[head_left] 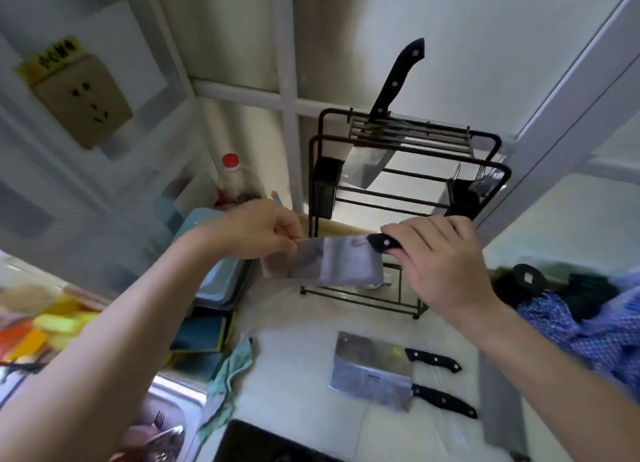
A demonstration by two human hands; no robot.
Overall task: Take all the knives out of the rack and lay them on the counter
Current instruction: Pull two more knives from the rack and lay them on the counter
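Observation:
A black wire rack (485,139) stands at the back of the counter (294,357). One knife (391,84) with a black handle is still slotted in its top, blade down. In front of the rack I hold a cleaver (329,261) flat in the air. My right hand (440,254) grips its black handle and my left hand (256,233) pinches the blade's far corner. Two cleavers lie on the counter below: the farther cleaver (374,352) and the nearer cleaver (370,389), handles pointing right. Another blade (500,406) lies under my right forearm.
A sink (166,423) with cutlery is at the lower left, with a teal cloth (232,364) on its edge. Stacked trays and sponges (204,326) sit left of the rack. A red-capped bottle (232,177) stands behind. Blue patterned fabric (581,326) lies at the right.

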